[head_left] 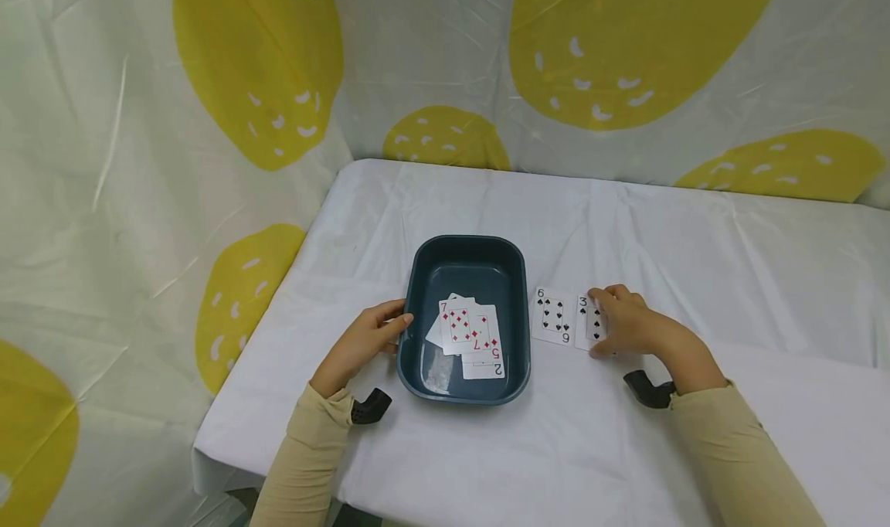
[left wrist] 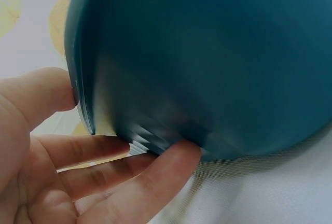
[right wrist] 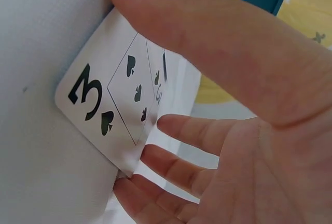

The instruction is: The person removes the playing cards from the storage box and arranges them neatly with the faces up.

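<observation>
A dark blue-green plastic tray (head_left: pixel 464 392) stands on the table, with several face-up playing cards (head_left: pixel 459 330) inside, among them a seven of diamonds on top. My left hand (head_left: pixel 368 332) holds the tray's left side; in the left wrist view the thumb (left wrist: pixel 44 92) lies at the rim and the fingertips (left wrist: pixel 181 154) touch the outer wall. To the tray's right, my right hand (head_left: pixel 629 322) grips a three of spades (right wrist: pixel 122 92) by its opposite edges, thumb on one and fingers on the other. It partly covers this card from above.
Between the tray and the right hand lies a six of spades (head_left: pixel 552 316), face up. White cloth (head_left: pixel 556 450) covers the table, with shallow wrinkles. Behind and to the left hang curtains (head_left: pixel 431 40) with yellow fruit prints.
</observation>
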{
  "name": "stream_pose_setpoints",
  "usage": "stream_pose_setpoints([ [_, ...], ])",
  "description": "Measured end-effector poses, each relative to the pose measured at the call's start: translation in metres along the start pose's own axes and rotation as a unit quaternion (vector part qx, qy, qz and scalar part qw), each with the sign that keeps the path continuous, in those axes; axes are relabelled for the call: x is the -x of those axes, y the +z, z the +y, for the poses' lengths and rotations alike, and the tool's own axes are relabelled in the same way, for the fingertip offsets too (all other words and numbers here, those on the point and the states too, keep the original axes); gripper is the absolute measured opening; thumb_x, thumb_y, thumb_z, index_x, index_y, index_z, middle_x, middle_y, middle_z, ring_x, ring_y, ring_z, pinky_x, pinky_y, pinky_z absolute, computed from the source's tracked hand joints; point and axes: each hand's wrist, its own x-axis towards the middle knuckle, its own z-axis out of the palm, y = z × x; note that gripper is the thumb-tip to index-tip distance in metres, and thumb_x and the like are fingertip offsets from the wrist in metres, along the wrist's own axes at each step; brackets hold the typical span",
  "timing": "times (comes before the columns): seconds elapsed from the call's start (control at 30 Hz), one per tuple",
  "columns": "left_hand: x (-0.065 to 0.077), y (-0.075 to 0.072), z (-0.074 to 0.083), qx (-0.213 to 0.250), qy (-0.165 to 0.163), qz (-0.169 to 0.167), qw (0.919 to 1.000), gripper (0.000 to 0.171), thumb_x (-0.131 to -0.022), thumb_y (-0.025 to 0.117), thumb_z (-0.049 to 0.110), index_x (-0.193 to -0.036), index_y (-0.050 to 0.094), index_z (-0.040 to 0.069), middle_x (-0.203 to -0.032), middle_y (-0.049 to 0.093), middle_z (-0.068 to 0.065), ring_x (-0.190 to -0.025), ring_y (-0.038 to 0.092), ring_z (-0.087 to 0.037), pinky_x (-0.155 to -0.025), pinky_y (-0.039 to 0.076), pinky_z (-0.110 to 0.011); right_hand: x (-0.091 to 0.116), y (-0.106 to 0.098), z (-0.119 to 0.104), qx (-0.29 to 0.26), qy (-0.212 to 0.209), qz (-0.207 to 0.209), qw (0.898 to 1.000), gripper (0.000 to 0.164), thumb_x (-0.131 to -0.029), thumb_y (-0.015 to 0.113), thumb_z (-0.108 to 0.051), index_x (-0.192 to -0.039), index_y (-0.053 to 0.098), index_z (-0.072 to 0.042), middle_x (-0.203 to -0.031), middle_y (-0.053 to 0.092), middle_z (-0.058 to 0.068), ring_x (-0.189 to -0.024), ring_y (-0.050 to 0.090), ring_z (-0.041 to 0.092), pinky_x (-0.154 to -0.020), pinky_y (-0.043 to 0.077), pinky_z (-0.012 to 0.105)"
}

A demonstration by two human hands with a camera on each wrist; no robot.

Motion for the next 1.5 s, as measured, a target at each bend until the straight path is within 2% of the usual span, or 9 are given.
stream_pose_setpoints([
  [0.2,0.0,0.0,0.001,0.003,0.004,-0.002,1.0,0.045,-0.094,0.05,0.018,-0.131,0.041,-0.005,-0.12,0.049,-0.021,-0.095,0.052,-0.028,-0.069,0.051,-0.034,-0.001,-0.001,0.0,-0.001,0.004,0.001,1.0,0.095,-0.062,0.082,-0.026,-0.134,0.029,0.004,-0.125,0.029,0.029,-0.105,0.034,0.042,-0.083,0.035,0.057],
  [0.33,0.0,0.0,0.001,0.006,-0.005,-0.002,1.0,0.046,-0.094,0.05,0.018,-0.132,0.04,-0.004,-0.123,0.048,-0.021,-0.099,0.052,-0.031,-0.07,0.051,-0.034,-0.001,-0.005,-0.002,0.001,-0.005,0.009,1.0,0.09,-0.068,0.079,-0.026,-0.135,0.027,0.003,-0.128,0.025,0.03,-0.11,0.031,0.045,-0.086,0.032,0.06],
  [0.6,0.0,0.0,0.002,0.006,-0.004,0.0,1.0,0.045,-0.093,0.05,0.017,-0.132,0.04,-0.005,-0.121,0.049,-0.022,-0.097,0.052,-0.031,-0.069,0.051,-0.034,0.0,-0.019,-0.015,0.001,-0.056,0.033,0.998,0.081,-0.078,0.07,-0.028,-0.136,0.023,0.002,-0.134,0.02,0.03,-0.117,0.023,0.049,-0.09,0.027,0.063],
  [0.77,0.001,0.0,0.002,0.008,0.002,-0.002,1.0,0.045,-0.093,0.05,0.016,-0.131,0.04,-0.006,-0.118,0.049,-0.023,-0.095,0.052,-0.031,-0.069,0.051,-0.034,-0.001,-0.026,-0.032,0.007,-0.091,0.052,0.994,0.077,-0.08,0.068,-0.027,-0.136,0.025,0.002,-0.134,0.022,0.029,-0.118,0.023,0.048,-0.09,0.028,0.062],
  [1.0,-0.015,-0.002,-0.029,0.022,0.019,0.003,0.9996,0.048,-0.091,0.054,0.024,-0.131,0.044,0.0,-0.117,0.051,-0.017,-0.093,0.054,-0.025,-0.067,0.052,-0.034,-0.011,-0.032,-0.059,0.004,-0.115,0.061,0.992,0.076,-0.08,0.067,-0.025,-0.138,0.025,-0.001,-0.137,0.022,0.026,-0.121,0.024,0.044,-0.091,0.031,0.059],
  [1.5,-0.016,-0.001,-0.031,0.022,0.019,0.009,0.9995,0.049,-0.09,0.056,0.028,-0.13,0.045,0.002,-0.119,0.051,-0.015,-0.094,0.054,-0.024,-0.067,0.052,-0.034,-0.038,-0.024,-0.125,-0.004,-0.189,0.05,0.981,0.076,-0.08,0.068,-0.029,-0.139,0.027,-0.003,-0.137,0.027,0.019,-0.123,0.026,0.035,-0.095,0.033,0.05],
])
